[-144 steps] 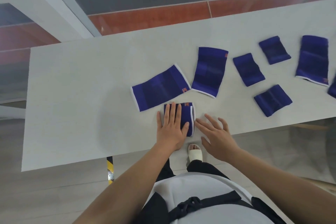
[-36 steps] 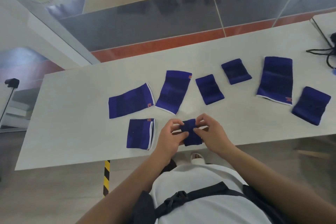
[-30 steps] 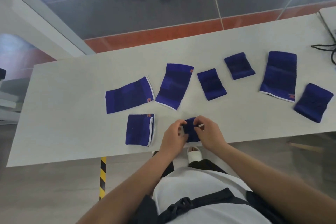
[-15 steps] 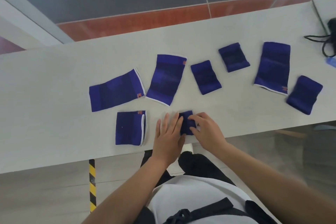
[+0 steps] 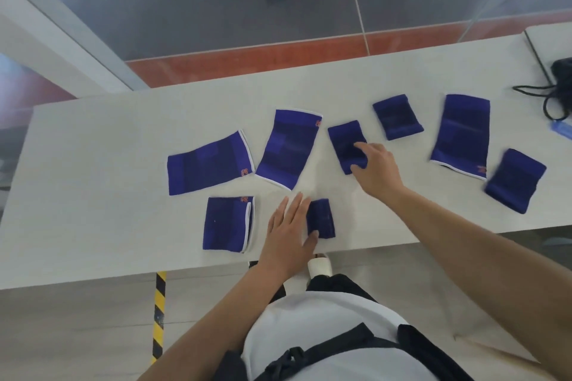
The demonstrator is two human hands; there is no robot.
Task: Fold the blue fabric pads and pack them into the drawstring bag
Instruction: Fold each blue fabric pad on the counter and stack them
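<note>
1. Left hand (image 5: 289, 226) lies flat, touching the folded pad (image 5: 321, 219) — unpressed, it may spring open.
2. Right hand (image 5: 376, 164) pinches the pad (image 5: 344, 142) at 1 o'clock; dragging may bunch it.
3. Bag (image 5: 561, 77): well apart, at 2 o'clock.

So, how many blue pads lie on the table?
8. Far row, left to right: pad, pad, pad, pad, pad. Right end: pad. Near edge: pad, pad. None seems hidden.

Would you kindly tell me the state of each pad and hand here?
Small blue fabric pad at table edge: folded, open left hand touching.
White-trimmed blue fabric pad beside it: folded.
Small blue fabric pad farther back: flat, right hand pinching it.
Five other blue pads: flat, untouched.
</note>
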